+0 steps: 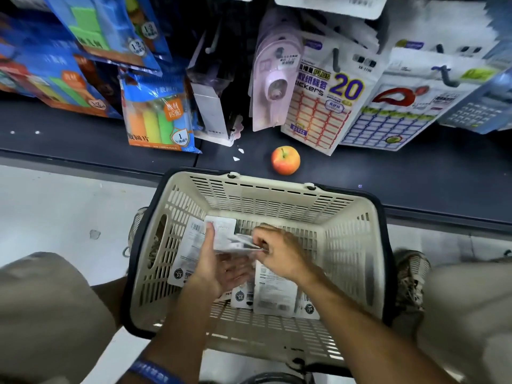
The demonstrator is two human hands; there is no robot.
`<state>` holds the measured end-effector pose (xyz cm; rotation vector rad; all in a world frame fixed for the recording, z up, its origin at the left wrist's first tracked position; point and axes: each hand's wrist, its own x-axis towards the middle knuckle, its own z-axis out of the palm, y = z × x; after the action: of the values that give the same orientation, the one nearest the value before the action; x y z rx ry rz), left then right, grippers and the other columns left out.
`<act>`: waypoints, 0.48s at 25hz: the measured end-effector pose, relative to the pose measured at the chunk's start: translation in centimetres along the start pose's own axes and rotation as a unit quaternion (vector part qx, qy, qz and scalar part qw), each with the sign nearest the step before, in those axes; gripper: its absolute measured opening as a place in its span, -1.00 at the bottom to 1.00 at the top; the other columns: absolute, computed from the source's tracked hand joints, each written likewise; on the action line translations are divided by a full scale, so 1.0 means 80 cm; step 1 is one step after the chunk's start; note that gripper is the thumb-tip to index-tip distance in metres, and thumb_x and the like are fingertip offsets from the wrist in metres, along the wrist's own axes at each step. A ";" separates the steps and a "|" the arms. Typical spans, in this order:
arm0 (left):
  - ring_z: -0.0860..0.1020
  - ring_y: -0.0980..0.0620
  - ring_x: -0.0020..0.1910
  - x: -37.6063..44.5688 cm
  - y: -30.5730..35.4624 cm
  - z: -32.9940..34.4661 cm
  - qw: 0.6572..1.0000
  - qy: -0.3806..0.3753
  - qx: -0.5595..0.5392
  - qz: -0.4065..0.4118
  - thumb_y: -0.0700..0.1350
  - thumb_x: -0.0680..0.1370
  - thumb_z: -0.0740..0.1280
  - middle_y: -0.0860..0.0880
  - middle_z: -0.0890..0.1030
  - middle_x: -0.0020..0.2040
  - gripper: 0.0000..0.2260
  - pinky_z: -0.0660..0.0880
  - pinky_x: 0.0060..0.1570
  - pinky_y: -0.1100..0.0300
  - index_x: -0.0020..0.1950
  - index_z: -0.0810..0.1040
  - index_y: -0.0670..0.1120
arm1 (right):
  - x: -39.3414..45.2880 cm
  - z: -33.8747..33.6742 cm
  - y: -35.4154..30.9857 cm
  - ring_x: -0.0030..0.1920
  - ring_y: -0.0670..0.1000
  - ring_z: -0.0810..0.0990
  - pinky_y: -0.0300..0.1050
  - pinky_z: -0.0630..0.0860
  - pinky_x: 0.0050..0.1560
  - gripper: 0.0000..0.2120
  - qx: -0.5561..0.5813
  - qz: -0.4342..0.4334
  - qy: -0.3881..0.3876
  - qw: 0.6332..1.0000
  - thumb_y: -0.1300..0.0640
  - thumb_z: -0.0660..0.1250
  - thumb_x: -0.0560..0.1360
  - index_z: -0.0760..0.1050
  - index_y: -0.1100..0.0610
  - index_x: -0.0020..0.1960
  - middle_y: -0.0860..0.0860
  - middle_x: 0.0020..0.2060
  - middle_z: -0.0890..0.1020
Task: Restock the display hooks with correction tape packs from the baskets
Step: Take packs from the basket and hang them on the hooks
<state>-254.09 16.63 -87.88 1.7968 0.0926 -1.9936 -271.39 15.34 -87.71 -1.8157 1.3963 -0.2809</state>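
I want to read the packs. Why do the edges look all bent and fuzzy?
Head view: the wide lens curves the shelf edge and smears the corner packets; the moving hands, left and right, blur slightly, while the apple stays sharp.

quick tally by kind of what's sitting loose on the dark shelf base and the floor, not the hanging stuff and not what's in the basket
apple: 1
cream shopping basket: 1
white paper scraps: 2
Total: 4
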 end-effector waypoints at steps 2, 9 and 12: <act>0.67 -0.24 0.08 -0.005 0.013 -0.013 1.000 0.001 -0.025 -0.007 0.29 0.33 0.49 -0.29 0.72 0.01 -0.33 0.62 0.00 -0.05 0.15 0.60 -0.24 | -0.013 0.003 -0.021 -0.07 -0.02 0.58 -0.05 0.54 -0.16 -0.74 -0.046 -0.073 -0.015 0.996 0.19 0.52 0.43 0.44 0.03 -0.06 -0.09 -0.05 0.52; 0.70 -0.23 -0.13 -0.018 0.006 0.000 0.971 0.093 0.213 0.051 -0.21 0.44 0.53 -0.27 0.71 -0.04 -0.73 0.65 -0.23 0.01 0.10 0.62 -0.24 | -0.047 -0.036 0.023 0.15 0.07 0.59 -0.11 0.54 0.03 -0.36 -0.062 0.234 -0.288 0.927 0.16 0.55 0.43 0.40 0.04 0.45 0.07 0.27 0.58; 0.66 -0.25 0.00 -0.017 0.006 0.008 0.972 0.138 0.155 0.108 -0.28 0.41 0.55 -0.25 0.68 0.06 -0.66 0.64 0.00 -0.09 0.12 0.53 -0.20 | -0.048 -0.046 0.046 -0.16 -0.03 0.61 -0.20 0.47 -0.30 -0.73 0.016 0.318 -0.185 0.930 0.18 0.49 0.48 0.54 0.13 0.14 0.03 -0.05 0.66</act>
<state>-254.47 16.36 -86.40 2.1687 -0.3327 -1.6670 -277.60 16.84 -86.85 -1.2125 1.5931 0.3569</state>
